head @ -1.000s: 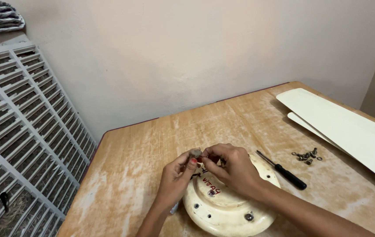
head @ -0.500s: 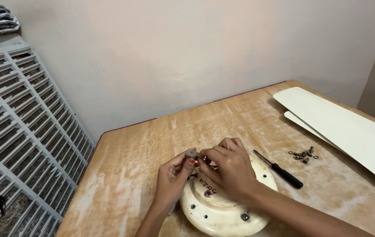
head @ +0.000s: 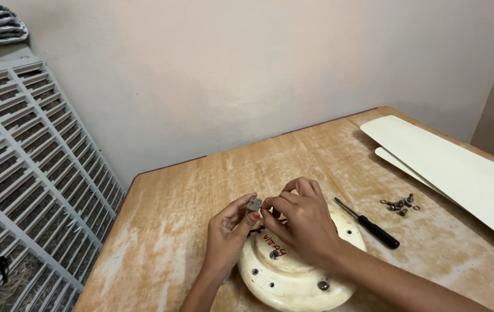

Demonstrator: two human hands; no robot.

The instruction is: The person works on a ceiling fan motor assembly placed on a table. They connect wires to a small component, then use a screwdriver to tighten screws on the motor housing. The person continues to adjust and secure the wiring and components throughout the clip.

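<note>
You are in the middle of handling a small fitting above the round cream fan housing [head: 293, 268], which lies near the front edge of the surface [head: 172, 231], roughly midway along it. Your left hand [head: 227, 234] pinches a small grey metal piece [head: 254, 204] between thumb and fingertips, so that grip is closed on the piece. Your right hand [head: 305, 222] meets it from the other side, fingers curled and bunched against the same piece; they press close to it, but you cannot tell from here whether they hold it or something smaller of their own.

As a judgement, this is fine finger work on a part of the housing, and what it calls for now is a steady pinch held low over the housing, since a piece this small could slip and roll away across the wood.

The piece looks dull, squarish and flat, tilted towards you. The housing is glossy, with dark screw holes round its rim and red markings on top.

A black-handled screwdriver [head: 368, 224] lies just right of the housing, a little heap of screws [head: 400, 203] lies beyond it, and white fan blades [head: 455, 167] run along the right edge. A white slatted grille [head: 27, 173] leans beside the left edge.
</note>
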